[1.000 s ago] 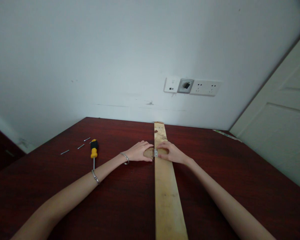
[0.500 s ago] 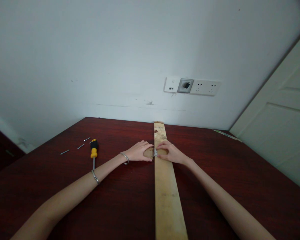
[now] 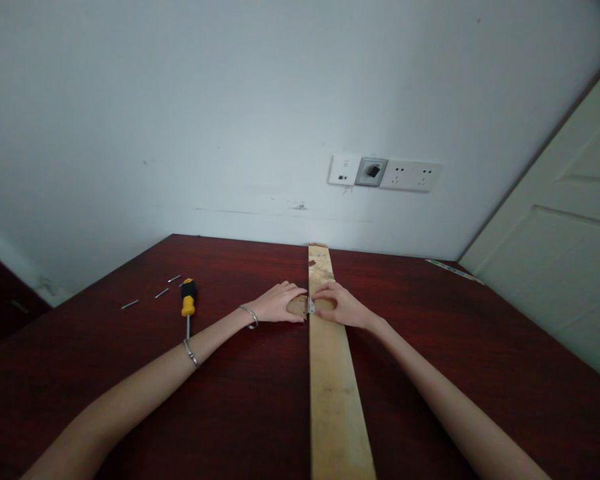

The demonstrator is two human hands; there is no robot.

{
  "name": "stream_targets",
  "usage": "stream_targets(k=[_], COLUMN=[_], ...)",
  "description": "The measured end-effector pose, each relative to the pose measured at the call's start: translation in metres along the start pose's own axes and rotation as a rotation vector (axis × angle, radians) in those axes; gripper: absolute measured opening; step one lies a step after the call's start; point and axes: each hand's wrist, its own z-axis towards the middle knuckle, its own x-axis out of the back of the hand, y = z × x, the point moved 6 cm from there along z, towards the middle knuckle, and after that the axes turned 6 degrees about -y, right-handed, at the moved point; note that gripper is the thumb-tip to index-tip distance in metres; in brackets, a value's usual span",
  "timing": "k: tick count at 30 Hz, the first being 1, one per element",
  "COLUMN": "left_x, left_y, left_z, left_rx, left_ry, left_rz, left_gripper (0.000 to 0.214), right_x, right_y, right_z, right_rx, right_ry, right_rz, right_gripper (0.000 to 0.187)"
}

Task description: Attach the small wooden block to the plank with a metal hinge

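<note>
A long pale wooden board lies lengthwise on the dark red table, running from the near edge to the wall. A small silver metal hinge rests at the board's left edge. From the left, my left hand curls thumb and fingers around a short wooden piece that meets the board beside the hinge. My right hand lies over the board, thumb and fingertips curved in and closed at the hinge's right side. Fingertips partly cover the hinge, so its fine detail is hidden.
A yellow-and-black screwdriver lies left of my hands, its shaft pointing toward my left forearm. Several screws are scattered beyond it. The wall with sockets bounds the table's far side; a white door stands at the right.
</note>
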Motion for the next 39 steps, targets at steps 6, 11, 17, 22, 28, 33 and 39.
stream_targets(k=[6, 11, 17, 22, 28, 33, 39], left_x=[0.0000, -0.0006, 0.0003, 0.0011, 0.0012, 0.0019, 0.0032], left_y=[-0.0008, -0.0014, -0.0003, 0.0004, 0.0001, 0.0011, 0.0021], left_z=[0.0004, 0.0004, 0.0005, 0.0003, -0.0001, 0.0000, -0.0006], left_rx=[0.002, 0.005, 0.005, 0.011, 0.009, 0.006, 0.011], left_ry=[0.001, -0.002, -0.009, -0.015, -0.005, -0.010, -0.020], left_rz=[-0.013, -0.013, -0.009, -0.013, -0.013, -0.006, -0.008], left_gripper=[0.068, 0.069, 0.070, 0.070, 0.069, 0.068, 0.068], right_x=[-0.0007, -0.0001, -0.0004, -0.0004, 0.0005, 0.0009, 0.0008], right_y=[0.0003, 0.0004, 0.0019, 0.0019, -0.0003, -0.0003, -0.0004], right_z=[0.0001, 0.0000, 0.0003, 0.0002, -0.0003, -0.0004, -0.0001], right_rx=[0.004, 0.009, 0.010, 0.011, 0.020, 0.009, 0.016], right_ry=[0.002, 0.006, 0.001, 0.003, 0.014, 0.014, 0.006], right_rz=[-0.004, 0.004, 0.001, 0.001, 0.007, 0.003, 0.011], right_gripper=[0.033, 0.031, 0.031, 0.030, 0.029, 0.029, 0.030])
